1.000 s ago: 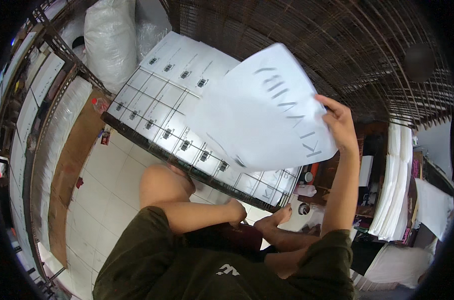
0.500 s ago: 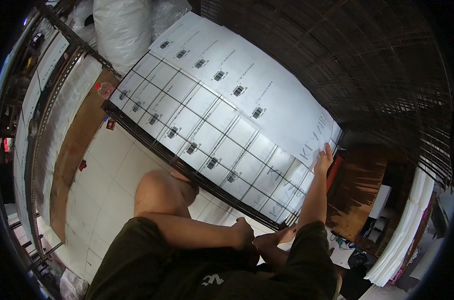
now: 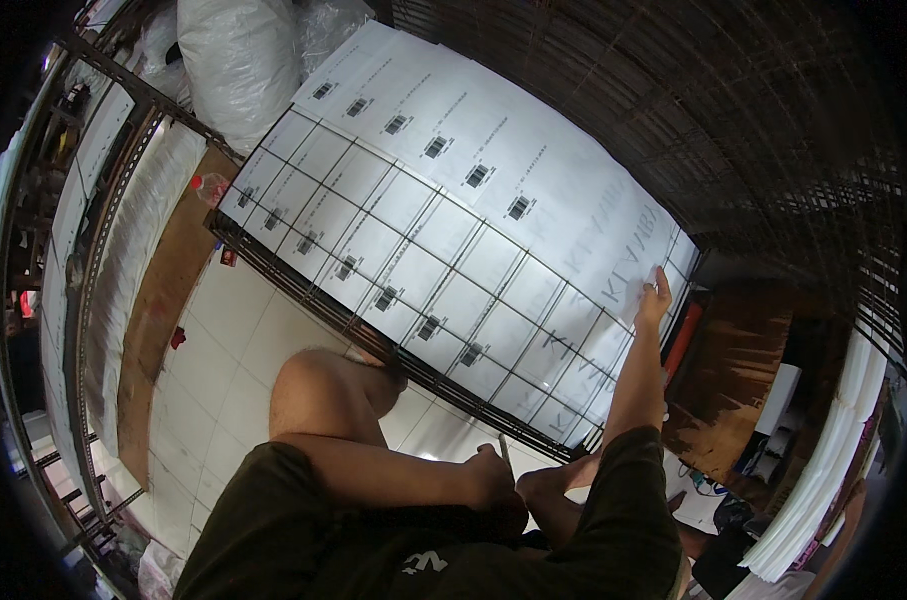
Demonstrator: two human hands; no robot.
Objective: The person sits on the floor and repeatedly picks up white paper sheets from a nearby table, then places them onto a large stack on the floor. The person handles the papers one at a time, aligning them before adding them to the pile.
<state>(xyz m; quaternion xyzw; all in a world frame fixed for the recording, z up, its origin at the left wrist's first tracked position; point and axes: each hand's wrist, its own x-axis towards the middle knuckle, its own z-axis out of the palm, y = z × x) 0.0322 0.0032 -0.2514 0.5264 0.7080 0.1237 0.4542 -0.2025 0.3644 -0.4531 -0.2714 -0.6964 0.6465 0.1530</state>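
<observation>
Large white printed sheets [image 3: 503,150] lie in overlapping layers on a wire-mesh rack [image 3: 413,358], which slants across in front of me. Rows of small black printed blocks run along them, with bigger grey lettering at the right end. My right hand [image 3: 655,298] reaches to that end, its index finger stretched out over the sheet and touching it near the edge. Close to my body, over my folded legs, my left hand [image 3: 489,474] is closed round a thin, pen-like stick [image 3: 505,454] that points upward. What kind of stick it is I cannot make out.
A dark wire-mesh panel [image 3: 613,75] rises behind the sheets. Stuffed plastic bags [image 3: 238,75] stand at the far left, by a bottle with a red cap [image 3: 209,188]. At left runs a shelf with a wooden board [image 3: 138,370]. A white stack [image 3: 823,450] is at right.
My right hand has shifted slightly right and away along the sheet's end. The top sheet lies differently there, with more mesh lines showing. The thin stick now stands out from my left hand.
</observation>
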